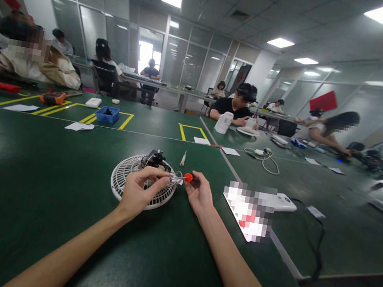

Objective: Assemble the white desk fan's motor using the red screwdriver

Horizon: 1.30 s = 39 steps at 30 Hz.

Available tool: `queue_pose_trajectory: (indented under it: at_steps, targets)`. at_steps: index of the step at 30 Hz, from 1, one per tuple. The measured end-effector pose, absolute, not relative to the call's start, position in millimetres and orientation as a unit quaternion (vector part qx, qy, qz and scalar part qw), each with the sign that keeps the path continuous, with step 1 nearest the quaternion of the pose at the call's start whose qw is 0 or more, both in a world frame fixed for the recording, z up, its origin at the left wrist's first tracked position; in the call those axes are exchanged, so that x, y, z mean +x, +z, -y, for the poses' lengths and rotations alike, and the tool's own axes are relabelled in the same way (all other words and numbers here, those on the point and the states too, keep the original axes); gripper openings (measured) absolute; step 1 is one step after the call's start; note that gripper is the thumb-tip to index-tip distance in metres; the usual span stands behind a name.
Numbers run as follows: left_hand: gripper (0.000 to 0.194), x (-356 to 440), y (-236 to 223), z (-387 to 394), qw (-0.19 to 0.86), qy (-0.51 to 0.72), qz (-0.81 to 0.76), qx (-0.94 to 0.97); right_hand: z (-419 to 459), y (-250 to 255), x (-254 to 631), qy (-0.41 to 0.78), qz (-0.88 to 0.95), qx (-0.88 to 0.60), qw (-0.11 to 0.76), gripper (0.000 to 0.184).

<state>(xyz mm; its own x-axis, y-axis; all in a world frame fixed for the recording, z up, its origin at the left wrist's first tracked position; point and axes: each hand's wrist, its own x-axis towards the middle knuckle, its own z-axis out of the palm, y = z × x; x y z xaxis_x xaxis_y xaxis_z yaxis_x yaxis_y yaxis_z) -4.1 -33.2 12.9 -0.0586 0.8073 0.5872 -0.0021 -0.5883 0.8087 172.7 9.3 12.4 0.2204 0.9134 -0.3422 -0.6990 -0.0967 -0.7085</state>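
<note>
My right hand [201, 197] grips a screwdriver [188, 178] with a red and black handle, its metal shaft pointing left. At the shaft's tip, the thumb and forefinger of my left hand [139, 192] are pinched together; whatever sits between them is too small to make out. Both hands are over or beside a round white fan grille [120, 178] lying flat on the green table. On the grille sits a black motor part [155, 158] with thin wires, partly hidden by my left hand. Just beyond my right hand lies a small pointed tool [183, 158] with a pale handle.
To the right lie a blurred white sheet or screen [243, 214] and a white device [283, 202] with a black cable [321, 236]. A blue bin [107, 115], paper slips [79, 126] and a white cord [271, 165] lie farther off. A person [233, 106] works opposite.
</note>
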Motion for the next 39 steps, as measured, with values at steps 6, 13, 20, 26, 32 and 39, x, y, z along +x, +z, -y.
queue_pose_trajectory:
  at_steps: [6,13,20,26,32,39]
  targets:
    - [0.036,-7,17,28,0.438,0.647,-0.322,0.534,-8,14,172,0.601,0.123,-0.404,0.678,0.016]
    - [0.038,-12,13,24,0.444,0.63,-0.337,0.541,-7,15,174,0.59,0.132,-0.39,0.695,0.019]
    - [0.035,-15,8,21,0.437,0.632,-0.338,0.543,-6,16,175,0.586,0.144,-0.394,0.693,0.023]
    - [0.034,-18,7,19,0.412,0.637,-0.35,0.549,-7,16,175,0.562,0.151,-0.406,0.705,0.038]
    - [0.031,-16,9,22,0.386,0.652,-0.363,0.542,-8,15,174,0.559,0.144,-0.411,0.705,0.043]
    - [0.031,-12,13,23,0.346,0.661,-0.382,0.546,-8,13,176,0.569,0.15,-0.405,0.7,0.044]
